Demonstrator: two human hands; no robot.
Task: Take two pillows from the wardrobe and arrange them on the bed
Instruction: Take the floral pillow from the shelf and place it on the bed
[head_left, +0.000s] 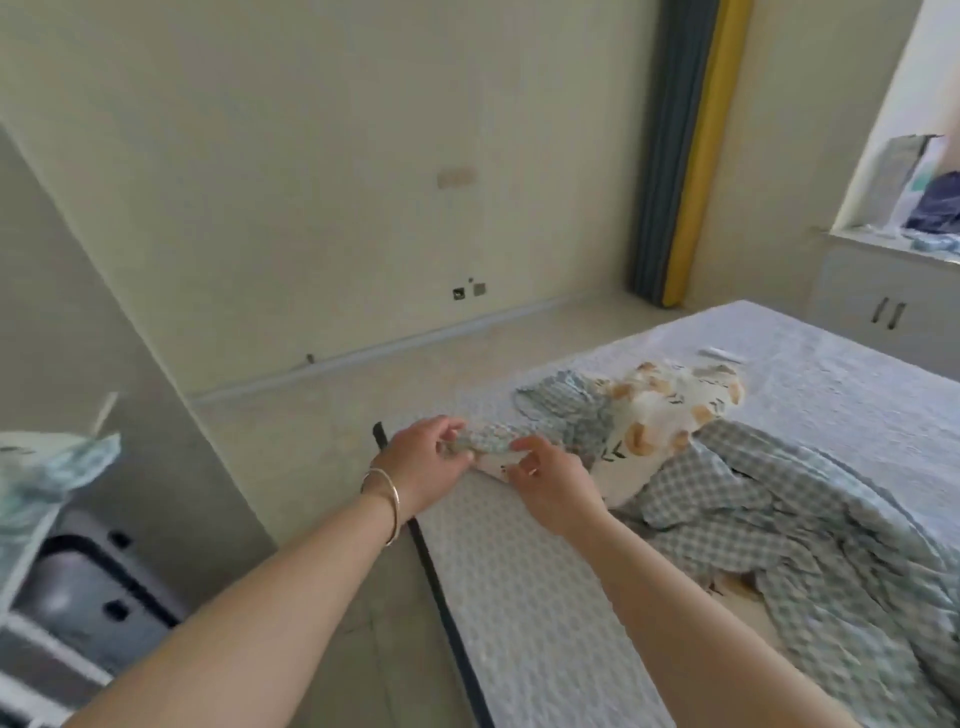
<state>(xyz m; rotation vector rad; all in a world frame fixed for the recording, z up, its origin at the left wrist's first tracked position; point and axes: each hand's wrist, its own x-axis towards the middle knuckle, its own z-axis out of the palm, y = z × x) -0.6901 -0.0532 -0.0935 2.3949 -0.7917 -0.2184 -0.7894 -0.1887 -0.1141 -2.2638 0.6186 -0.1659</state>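
The bed (545, 597) carries a floral pillow (660, 415) amid a rumpled checked cover (810, 525) near its edge. Both hands pinch the pillow's frilled corner, left hand (423, 467) beside right hand (553, 483); I'd tug gently outward to square it

Bed (519, 597) showing pale blue-grey dotted cover. On the bed: pillow (670, 415) showing white with orange and green print; checked cloth (779, 519) showing blue-and-white gingham. Beyond the bed: curtain (685, 156) showing grey and yellow stripes.
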